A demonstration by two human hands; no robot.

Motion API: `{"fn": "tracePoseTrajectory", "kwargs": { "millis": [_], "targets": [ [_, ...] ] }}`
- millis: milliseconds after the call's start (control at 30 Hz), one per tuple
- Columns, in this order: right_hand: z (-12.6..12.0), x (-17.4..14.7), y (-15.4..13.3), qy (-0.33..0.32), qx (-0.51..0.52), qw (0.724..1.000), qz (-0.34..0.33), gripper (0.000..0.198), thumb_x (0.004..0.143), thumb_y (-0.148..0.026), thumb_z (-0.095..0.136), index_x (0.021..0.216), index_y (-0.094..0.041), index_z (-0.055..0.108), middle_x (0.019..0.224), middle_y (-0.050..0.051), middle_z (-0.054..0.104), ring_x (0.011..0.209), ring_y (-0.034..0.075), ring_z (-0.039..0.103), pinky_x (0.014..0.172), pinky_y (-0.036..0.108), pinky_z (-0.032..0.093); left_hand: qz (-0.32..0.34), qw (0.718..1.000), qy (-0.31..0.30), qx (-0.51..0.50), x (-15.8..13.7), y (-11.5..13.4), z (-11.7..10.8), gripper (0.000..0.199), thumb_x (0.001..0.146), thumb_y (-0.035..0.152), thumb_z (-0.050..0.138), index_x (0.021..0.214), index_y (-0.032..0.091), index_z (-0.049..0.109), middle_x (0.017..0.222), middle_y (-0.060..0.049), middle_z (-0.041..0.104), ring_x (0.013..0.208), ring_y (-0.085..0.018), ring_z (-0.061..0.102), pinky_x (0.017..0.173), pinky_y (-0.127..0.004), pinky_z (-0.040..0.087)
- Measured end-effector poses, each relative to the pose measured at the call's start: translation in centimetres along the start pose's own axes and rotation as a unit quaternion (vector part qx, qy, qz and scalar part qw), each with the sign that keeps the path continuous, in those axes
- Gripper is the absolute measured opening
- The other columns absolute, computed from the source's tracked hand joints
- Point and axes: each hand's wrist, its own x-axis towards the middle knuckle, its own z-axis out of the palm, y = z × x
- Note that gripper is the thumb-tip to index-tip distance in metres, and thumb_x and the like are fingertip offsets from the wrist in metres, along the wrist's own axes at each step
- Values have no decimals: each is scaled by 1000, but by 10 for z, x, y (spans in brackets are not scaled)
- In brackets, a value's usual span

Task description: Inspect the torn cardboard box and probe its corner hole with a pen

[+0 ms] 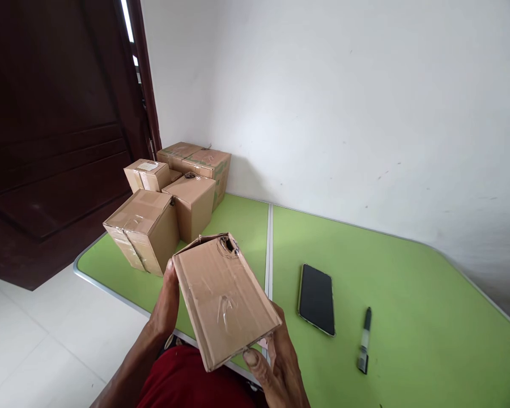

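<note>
Box (225, 297) sits low centre of frame, above the table (408, 294) edge. I see left hand (166, 306) clamping its left side, right hand (276, 362) pinching the near corner. I'd keep both grips firm and the box level, clear of the phone (317, 298).

Brown cardboard box (223, 297), green table (408, 317), black phone (317, 298), black-and-silver pen (364, 340), white wall (344, 102), dark brown door (55, 124).

Both forearms are bare, with no sleeves, watch or rings in view. The left hand (166, 306) and the right hand (280, 362) are ungloved, with short plain nails. Below them shows dark red clothing (187, 379) of smooth fabric, without print or seams visible.
</note>
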Motion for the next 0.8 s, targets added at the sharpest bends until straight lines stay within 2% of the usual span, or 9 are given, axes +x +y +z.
{"fn": "tracePoseTrajectory", "kwargs": {
  "millis": [133,233,300,400,533,667,800],
  "targets": [
    [1,0,-2,24,13,1000,-4,84,93,-82,59,156,-28,48,148,16,60,137,41,58,99,45,57,31,996,-75,22,-12,18,2,69,100,79,52,131,21,76,131,-14,78,145,-38,58,119,-51,50],
    [0,3,-8,19,42,999,2,82,90,-82,63,150,-27,51,138,14,65,120,37,65,90,42,57,29,992,-106,53,-19,38,6,69,98,75,61,143,24,69,143,-13,72,144,-39,59,116,-48,52],
    [-1,5,-15,13,61,998,13,83,88,-82,66,149,-28,51,137,13,66,119,35,66,89,40,57,9,991,-112,77,-22,51,10,69,94,70,71,147,26,63,147,-11,69,139,-38,61,112,-46,54],
    [-1,6,-31,19,74,995,62,80,88,-79,69,147,-29,53,137,12,70,118,34,69,88,37,57,-13,986,-136,95,-27,63,17,68,93,64,76,148,27,58,142,-10,69,129,-35,66,105,-42,57],
    [-1,4,-51,39,73,993,90,72,89,-72,72,144,-29,56,135,11,73,112,31,73,85,34,61,-23,987,-131,86,-38,67,19,66,95,62,75,148,29,54,141,-8,68,127,-32,66,98,-38,57],
    [-2,2,-65,49,35,994,95,70,87,-70,78,141,-29,63,130,10,77,106,30,77,78,31,63,-32,985,-144,89,-51,70,15,65,97,57,75,151,30,49,150,-9,63,133,-33,63,101,-38,57],
    [-3,-1,-74,64,-12,997,52,58,92,-64,75,139,-30,68,126,9,79,104,28,79,83,30,65,7,985,-124,120,-60,75,16,57,98,50,75,147,32,54,152,-8,63,132,-32,65,100,-39,58]
  ]
}}
